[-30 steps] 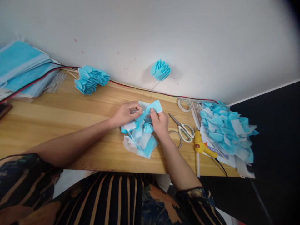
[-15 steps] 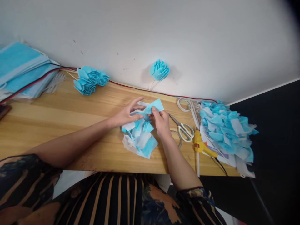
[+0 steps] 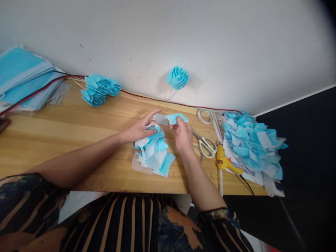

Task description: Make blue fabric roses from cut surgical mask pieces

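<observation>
Head view: a blue strip (image 3: 176,119) is pinched between the thumb and fingers of the right hand (image 3: 184,135), held over the table (image 3: 105,119) to the left of the scissors (image 3: 201,140) and a little toward the wall (image 3: 118,35). White material (image 3: 160,119) shows at the strip's left end; whether the two are joined cannot be told. Farther left of the scissors, the left hand (image 3: 136,131) parts index finger from thumb at the scraps (image 3: 157,157), though whether it grips any cannot be told. The scraps stop short of the table's front edge.

Tape (image 3: 204,122) sits wallward of the scissors, a grey ring (image 3: 202,157) just to their near left, a glue gun (image 3: 222,161) close on their right. Beyond the gun, a heap (image 3: 249,143) of blue pieces spills past the table's right edge. Wallward and left of the scissors rises a single flower (image 3: 177,77); bunched flowers (image 3: 98,89) lie farther left, masks (image 3: 21,73) farthest. The widest room runs left of the scissors, between left arm (image 3: 86,155) and bunched flowers; beside the gun, space is tight.
</observation>
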